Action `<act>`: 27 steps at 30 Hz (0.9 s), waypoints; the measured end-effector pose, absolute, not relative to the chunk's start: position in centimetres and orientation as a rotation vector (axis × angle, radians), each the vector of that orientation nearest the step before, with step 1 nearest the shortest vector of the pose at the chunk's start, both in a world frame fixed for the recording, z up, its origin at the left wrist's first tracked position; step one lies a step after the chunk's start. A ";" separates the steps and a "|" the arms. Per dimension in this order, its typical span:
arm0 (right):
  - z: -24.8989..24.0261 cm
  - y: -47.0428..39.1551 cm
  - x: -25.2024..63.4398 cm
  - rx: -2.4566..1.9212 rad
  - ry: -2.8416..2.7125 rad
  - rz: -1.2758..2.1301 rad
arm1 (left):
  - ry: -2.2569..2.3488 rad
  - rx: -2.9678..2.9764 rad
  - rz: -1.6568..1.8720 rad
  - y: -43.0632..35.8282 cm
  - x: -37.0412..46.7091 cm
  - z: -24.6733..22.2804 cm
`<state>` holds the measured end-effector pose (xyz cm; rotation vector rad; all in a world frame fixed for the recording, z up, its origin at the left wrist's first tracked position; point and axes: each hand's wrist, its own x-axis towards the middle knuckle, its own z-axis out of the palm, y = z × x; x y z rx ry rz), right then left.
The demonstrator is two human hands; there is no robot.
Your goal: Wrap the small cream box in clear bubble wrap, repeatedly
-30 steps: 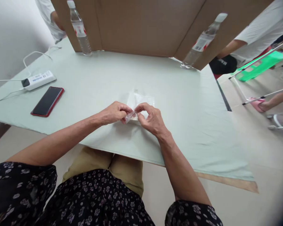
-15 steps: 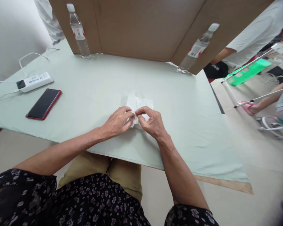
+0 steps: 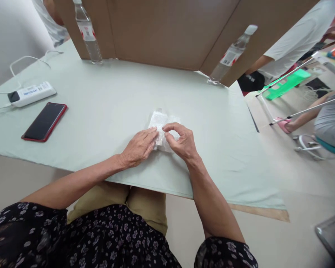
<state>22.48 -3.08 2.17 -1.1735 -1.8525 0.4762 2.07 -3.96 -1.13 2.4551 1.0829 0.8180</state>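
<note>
A small white flat packet in crinkled, see-through plastic wrap (image 3: 158, 120) lies on the table in front of me. It looks like bubble wrap, though its kind is not certain. My left hand (image 3: 139, 147) rests flat on the packet's left side, fingers stretched out together. Over its right part is my right hand (image 3: 182, 140), thumb and forefinger curved towards each other with a narrow gap between the tips. Nothing shows in that gap. The right hand's other fingers are tucked out of sight, and both hands cover part of the wrap.
A pale green cloth (image 3: 106, 100) covers the table. A phone (image 3: 45, 122) and a power strip (image 3: 32, 93) with cables lie left. Two water bottles, one left (image 3: 89, 41) and one right (image 3: 231, 56), stand against a cardboard screen (image 3: 162, 33). People sit beyond, near a green stool (image 3: 290, 85).
My left hand has gone from a pinch to lying flat on the wrap. My right thumb and forefinger have parted slightly. The wrap looks flatter, and the view has shifted a little.
</note>
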 end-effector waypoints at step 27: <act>1.9 -2.9 22.1 -1.097 -2.337 0.436 | 1.454 1.275 0.867 -3.5 0.6 2.9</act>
